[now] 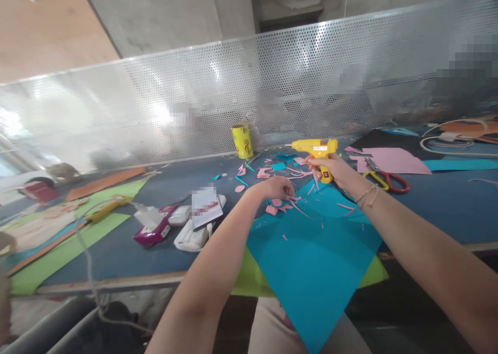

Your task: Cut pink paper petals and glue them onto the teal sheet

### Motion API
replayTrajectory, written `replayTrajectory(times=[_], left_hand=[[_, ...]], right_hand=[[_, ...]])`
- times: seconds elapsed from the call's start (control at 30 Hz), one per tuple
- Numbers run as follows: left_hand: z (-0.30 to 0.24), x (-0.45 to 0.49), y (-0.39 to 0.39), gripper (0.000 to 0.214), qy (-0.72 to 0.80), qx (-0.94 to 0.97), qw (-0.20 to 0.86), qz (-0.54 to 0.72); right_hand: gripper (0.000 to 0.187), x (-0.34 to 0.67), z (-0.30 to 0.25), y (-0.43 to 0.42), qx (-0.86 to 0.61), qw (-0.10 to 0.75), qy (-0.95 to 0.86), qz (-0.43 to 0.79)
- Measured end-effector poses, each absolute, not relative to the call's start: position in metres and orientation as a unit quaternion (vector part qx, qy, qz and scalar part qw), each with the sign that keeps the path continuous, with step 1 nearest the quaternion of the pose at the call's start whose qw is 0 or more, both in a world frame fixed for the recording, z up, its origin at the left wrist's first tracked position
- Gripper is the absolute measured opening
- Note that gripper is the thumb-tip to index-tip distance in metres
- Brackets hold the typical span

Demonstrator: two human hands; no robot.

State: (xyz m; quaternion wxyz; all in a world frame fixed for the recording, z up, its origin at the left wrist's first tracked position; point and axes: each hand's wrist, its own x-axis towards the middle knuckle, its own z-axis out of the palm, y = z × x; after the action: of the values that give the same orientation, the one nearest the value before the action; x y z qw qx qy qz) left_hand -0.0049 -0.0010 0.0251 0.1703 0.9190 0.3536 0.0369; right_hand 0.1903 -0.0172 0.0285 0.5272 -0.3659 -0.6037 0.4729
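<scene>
My right hand (330,168) is wrapped round the handle of a yellow glue gun (316,147), whose nozzle points left above the table. With its fingers curled down, my left hand (280,187) is closed at some pink paper scraps (276,203); a thin pink strip trails out beside the fingertips. Below both hands lies a blue sheet (311,250), its near corner hanging over the table edge. Small pink bits are scattered on it. A lime green sheet (252,276) shows underneath.
A yellow can (241,142) stands by the perforated metal screen (218,94). Scissors (389,180) and pink paper (400,160) lie on the right. Left of my arm are a purple power strip (153,234), a white case (192,237), another glue gun (107,208) and a cable (89,260).
</scene>
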Motion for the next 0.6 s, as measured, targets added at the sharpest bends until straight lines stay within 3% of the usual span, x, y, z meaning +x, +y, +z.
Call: replayTrajectory(times=[0.33, 0.6], left_hand=[[0.021, -0.006, 0.007, 0.015, 0.356, 0.899, 0.229, 0.11], [0.01, -0.006, 0.024, 0.014, 0.414, 0.747, 0.355, 0.378]], right_hand=[[0.014, 0.191, 0.03, -0.018, -0.372, 0.526, -0.611, 0.46], [0.009, 0.193, 0.032, -0.024, -0.345, 0.552, -0.636, 0.414]])
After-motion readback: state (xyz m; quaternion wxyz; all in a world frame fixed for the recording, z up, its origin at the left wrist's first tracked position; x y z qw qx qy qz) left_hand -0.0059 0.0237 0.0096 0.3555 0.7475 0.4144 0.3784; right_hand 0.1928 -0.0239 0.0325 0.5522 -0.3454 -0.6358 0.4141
